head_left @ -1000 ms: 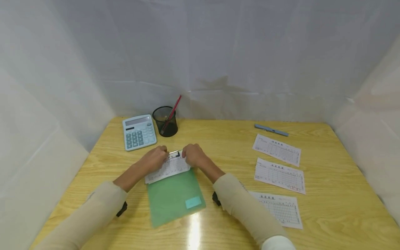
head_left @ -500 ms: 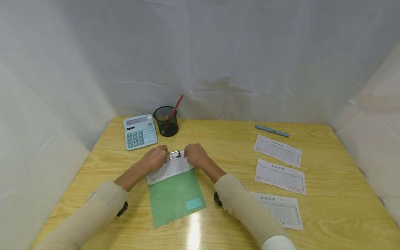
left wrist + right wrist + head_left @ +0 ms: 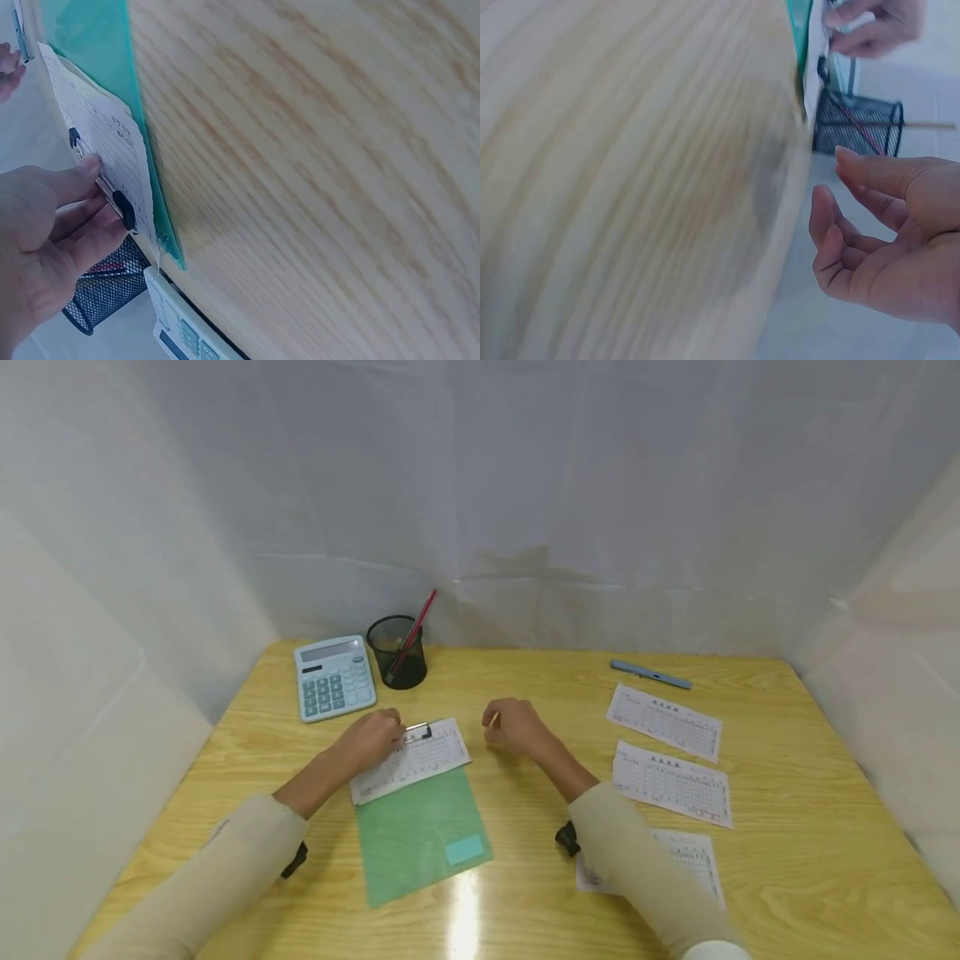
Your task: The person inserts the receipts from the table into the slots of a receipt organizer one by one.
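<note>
A green translucent clipboard [image 3: 408, 843] lies slightly turned on the table, a light blue label [image 3: 464, 850] at its near right corner. Printed forms [image 3: 431, 758] are stacked at its far end under a wire clip [image 3: 418, 732] with black ends. My left hand [image 3: 371, 740] pinches the clip, its thumb on the near side and its fingers behind in the left wrist view. To the right of the forms, apart from them, my right hand [image 3: 514, 725] is raised over the table. Its fingers are loosely bent and hold nothing in the right wrist view [image 3: 889, 225].
A blue calculator [image 3: 337, 681] and a black mesh cup [image 3: 405, 667] holding a red pencil [image 3: 420, 620] stand at the back left. On the right lie three printed forms, the far form [image 3: 665, 722], the middle form [image 3: 671, 783] and the near form [image 3: 693, 860], plus a blue pen [image 3: 650, 674].
My right hand has let go of the forms' right end and moved right, its forearm now covering more of the near form. My left hand has stayed at the clip.
</note>
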Tool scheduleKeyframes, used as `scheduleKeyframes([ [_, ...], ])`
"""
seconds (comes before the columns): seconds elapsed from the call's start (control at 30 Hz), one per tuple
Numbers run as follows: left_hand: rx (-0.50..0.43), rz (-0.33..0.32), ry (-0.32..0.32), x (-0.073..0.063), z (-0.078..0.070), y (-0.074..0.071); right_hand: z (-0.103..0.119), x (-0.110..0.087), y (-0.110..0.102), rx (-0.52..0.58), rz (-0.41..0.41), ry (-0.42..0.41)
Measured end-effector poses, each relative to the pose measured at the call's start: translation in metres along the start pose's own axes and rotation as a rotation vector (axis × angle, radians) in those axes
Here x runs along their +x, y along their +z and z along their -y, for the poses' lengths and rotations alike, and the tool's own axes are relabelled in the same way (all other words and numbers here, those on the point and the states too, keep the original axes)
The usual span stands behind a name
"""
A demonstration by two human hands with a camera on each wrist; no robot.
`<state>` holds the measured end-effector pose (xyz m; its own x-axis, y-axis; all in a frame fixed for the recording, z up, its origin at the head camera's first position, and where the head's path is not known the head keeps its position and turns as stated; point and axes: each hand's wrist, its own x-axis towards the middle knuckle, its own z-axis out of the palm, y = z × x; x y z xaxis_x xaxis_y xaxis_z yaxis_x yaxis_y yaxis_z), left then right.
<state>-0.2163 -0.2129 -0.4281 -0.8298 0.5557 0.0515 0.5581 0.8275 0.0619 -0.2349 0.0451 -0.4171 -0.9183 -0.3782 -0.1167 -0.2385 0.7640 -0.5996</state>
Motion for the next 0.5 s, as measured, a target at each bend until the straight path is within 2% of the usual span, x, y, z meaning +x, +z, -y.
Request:
scheduleKeyframes([
  [0.17,-0.023,0.016,-0.009,0.001,0.0,-0.001,-0.027,-0.017,-0.024,0.015,-0.029,-0.061],
  [0.27,-0.026,0.014,0.001,0.002,0.001,-0.002,-0.047,-0.027,-0.038,0.028,-0.049,-0.07],
  [0.43,-0.02,0.011,0.001,0.001,0.003,-0.002,-0.08,-0.043,-0.063,0.066,-0.057,0.015],
  [0.5,-0.021,0.015,-0.004,0.0,0.003,-0.002,-0.096,-0.048,-0.072,0.071,-0.088,0.049],
])
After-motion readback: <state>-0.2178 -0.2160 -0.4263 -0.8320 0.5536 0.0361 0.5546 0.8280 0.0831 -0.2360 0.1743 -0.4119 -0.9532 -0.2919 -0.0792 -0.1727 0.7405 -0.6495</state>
